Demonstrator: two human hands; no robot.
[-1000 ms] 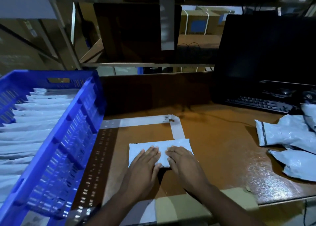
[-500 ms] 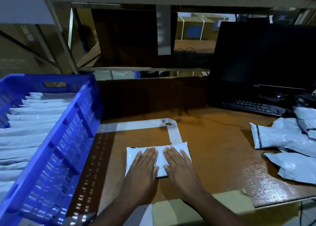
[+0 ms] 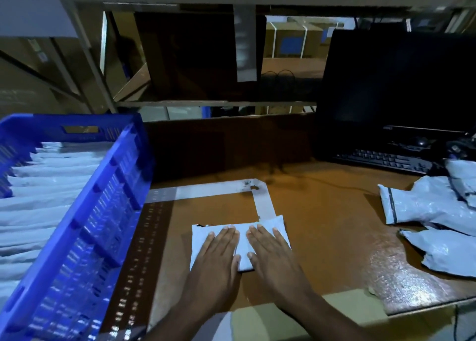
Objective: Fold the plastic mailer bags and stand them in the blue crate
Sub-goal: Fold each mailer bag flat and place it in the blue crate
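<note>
At far left a blue crate (image 3: 85, 212) sits on the table (image 3: 329, 227), its near wall rising between the viewer and its load: a row of folded bags (image 3: 43, 186) standing on edge, filling it from the far wall toward the near corner. Just right of the crate a dark strip with pale marks (image 3: 139, 248) runs along the table, and white tape (image 3: 213, 190) forms a corner on the brown top. Below that corner lies the mailer (image 3: 242, 240), folded into a small white rectangle, flat on the table and overlapping the tape's lower end. The left hand (image 3: 216, 258) presses flat on its left half, fingers straight and close together; the right hand (image 3: 273, 255) presses flat on its right half the same way, fingers slightly spread. Neither grip is curled round anything: both palms lie open on the bag, thumbs nearly meeting at its near edge. Farther right stands a dark monitor (image 3: 396, 77) with a keyboard (image 3: 383, 159) at its foot, and at the right edge a loose heap of unfolded grey bags (image 3: 432, 206) lies well apart from the hands
</note>
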